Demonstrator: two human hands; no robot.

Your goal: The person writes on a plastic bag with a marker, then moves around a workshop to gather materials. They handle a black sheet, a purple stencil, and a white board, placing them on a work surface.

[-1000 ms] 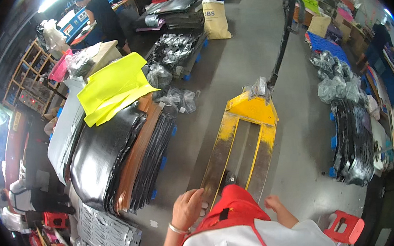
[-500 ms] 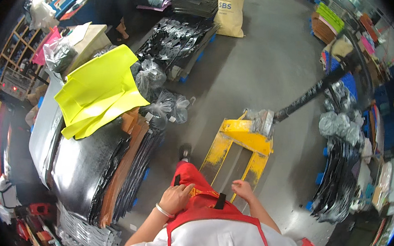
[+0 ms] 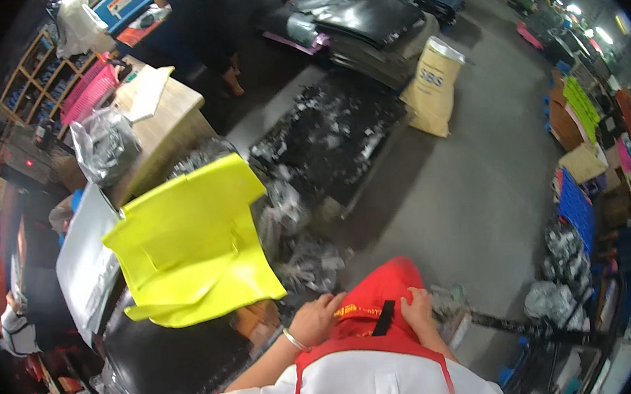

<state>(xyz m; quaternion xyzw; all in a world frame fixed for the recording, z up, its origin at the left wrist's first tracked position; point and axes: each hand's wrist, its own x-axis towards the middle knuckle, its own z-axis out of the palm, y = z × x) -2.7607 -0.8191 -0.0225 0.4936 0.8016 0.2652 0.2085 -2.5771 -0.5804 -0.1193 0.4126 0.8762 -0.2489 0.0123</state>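
While the left hand (image 3: 319,320) and the right hand (image 3: 416,313) are held at the waist, the red cloth apron (image 3: 360,324) hangs just beneath them.
Fingers are loosely curled; whether they grip cloth, I cannot tell. The bright-yellow flexible sheet (image 3: 192,245) lies spread over glossy black stacked sheets (image 3: 172,363), probably to stay flat. Orange-yellow lettering marks the apron; dark printing marks the tan paper-like sack (image 3: 434,96), whose filling presumably keeps it standing.

Pink basket (image 3: 87,91), tan sack (image 3: 436,95), perhaps blue matting (image 3: 575,201)
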